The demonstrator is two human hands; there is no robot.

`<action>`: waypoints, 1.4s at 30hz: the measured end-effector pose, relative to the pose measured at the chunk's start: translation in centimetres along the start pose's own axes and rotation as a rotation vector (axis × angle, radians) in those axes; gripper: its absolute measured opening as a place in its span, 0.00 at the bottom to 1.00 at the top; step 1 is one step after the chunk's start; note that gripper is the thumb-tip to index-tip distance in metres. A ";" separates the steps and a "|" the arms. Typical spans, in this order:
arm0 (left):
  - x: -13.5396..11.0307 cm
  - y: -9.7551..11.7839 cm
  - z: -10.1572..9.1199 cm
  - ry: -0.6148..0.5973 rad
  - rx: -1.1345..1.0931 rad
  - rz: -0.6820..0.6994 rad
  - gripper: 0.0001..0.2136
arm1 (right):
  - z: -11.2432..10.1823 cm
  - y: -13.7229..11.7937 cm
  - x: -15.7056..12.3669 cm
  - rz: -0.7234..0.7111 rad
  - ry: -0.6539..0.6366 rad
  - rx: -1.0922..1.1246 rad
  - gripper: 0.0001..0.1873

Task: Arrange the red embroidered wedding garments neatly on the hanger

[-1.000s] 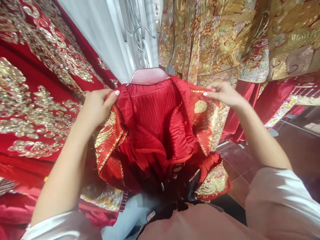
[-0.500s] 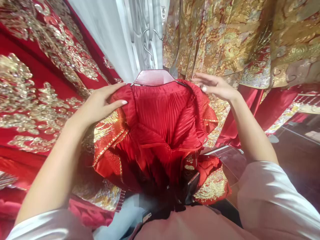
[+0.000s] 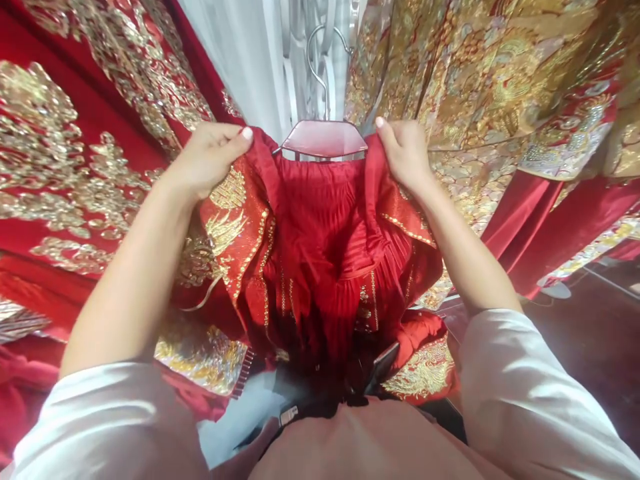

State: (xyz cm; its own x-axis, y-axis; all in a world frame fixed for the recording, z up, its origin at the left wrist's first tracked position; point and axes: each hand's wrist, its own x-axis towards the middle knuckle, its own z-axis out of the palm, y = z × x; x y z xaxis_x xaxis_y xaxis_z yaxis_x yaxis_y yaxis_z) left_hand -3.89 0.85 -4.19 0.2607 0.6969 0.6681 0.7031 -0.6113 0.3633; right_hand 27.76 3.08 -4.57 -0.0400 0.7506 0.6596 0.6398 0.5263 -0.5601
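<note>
A red pleated skirt (image 3: 330, 193) with gold-embroidered panels hangs in front of me. Its waistband is pinched at the left end by my left hand (image 3: 210, 157), thumb on top and fingers curled behind. My right hand (image 3: 406, 155) grips the opposite end of the waistband, thumb pointing up. Between the two hands shows a hanger (image 3: 325, 139) with a pinkish, translucent-looking middle and a metal hook (image 3: 316, 67). The lower part of the skirt falls into dark shadow near my body.
Red garments with gold sequins (image 3: 65, 167) hang close on the left. Gold brocade garments (image 3: 490, 80) hang on the right. Behind the hanger are white hangers (image 3: 287, 67) and pale cloth (image 3: 235, 53). An embroidered red piece (image 3: 425, 370) lies low, near my body.
Both hands have closed on the waistband, which they were touching with looser fingers before. The waistband's ends are lifted and the skirt's front panels hang more spread.
</note>
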 end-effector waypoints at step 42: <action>-31.6 7.0 21.4 0.363 0.106 -0.314 0.09 | 13.5 1.1 -30.3 0.346 -0.355 0.369 0.09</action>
State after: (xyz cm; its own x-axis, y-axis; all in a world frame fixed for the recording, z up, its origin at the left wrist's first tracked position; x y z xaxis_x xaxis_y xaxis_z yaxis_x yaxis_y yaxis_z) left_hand 6.98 -17.41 -36.66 -0.2090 0.6541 0.7270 0.7793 -0.3376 0.5278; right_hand 19.31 -13.71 -31.94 -0.1709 0.9562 0.2375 0.3564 0.2848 -0.8899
